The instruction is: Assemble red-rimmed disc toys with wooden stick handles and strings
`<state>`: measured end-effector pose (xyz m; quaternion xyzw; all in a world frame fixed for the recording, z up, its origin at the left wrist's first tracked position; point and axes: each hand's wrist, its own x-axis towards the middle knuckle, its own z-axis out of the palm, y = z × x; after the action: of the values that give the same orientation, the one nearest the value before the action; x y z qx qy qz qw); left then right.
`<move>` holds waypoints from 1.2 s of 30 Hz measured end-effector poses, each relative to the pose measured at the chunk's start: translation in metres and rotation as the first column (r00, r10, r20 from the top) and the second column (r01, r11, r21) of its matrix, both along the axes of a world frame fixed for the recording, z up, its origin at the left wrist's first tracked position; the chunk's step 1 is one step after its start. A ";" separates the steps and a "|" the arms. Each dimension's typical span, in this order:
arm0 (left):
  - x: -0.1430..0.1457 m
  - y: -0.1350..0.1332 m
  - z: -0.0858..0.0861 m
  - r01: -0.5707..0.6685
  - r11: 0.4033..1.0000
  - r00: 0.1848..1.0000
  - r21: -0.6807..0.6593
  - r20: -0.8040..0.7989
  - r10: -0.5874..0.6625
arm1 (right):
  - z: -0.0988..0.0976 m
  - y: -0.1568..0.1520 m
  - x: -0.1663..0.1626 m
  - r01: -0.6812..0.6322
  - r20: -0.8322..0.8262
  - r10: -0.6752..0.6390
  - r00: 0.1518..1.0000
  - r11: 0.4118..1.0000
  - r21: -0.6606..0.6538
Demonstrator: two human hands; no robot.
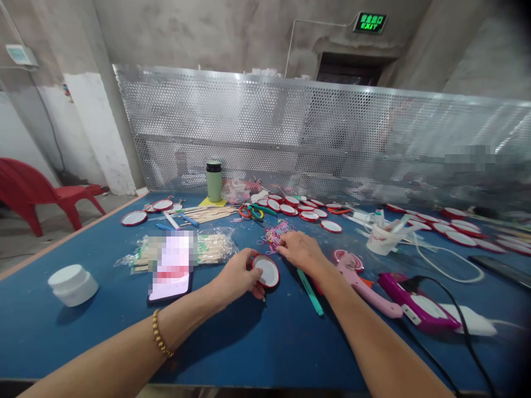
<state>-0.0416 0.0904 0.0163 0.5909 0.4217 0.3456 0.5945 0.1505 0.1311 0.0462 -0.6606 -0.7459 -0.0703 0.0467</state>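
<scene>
My left hand holds a small round white disc with a red rim, fingers and thumb closed on its left edge. The disc is tilted, its white face turned up. Below the thumb a small pale tip shows, too small to name. Over a pile of thin coloured loops is my right hand, its fingers curled together at the pile's near edge. Whatever its fingertips grip is hidden. A teal pen lies on the blue table between the forearms.
Left of my hands are a phone, bagged wooden sticks and a white jar. A pink glue gun, purple device and cup stand right. Several red-rimmed discs lie before a perforated metal screen.
</scene>
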 end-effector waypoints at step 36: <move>-0.007 -0.003 0.011 -0.031 0.997 0.938 -0.070 0.342 0.053 | 0.000 -0.024 -0.021 -0.370 -0.938 0.215 0.272 0.923 0.105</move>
<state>-0.0485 0.0878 0.0268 0.4935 0.3347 0.4423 0.6699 0.1295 0.1072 0.0465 -0.4313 -0.6920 0.3826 0.4344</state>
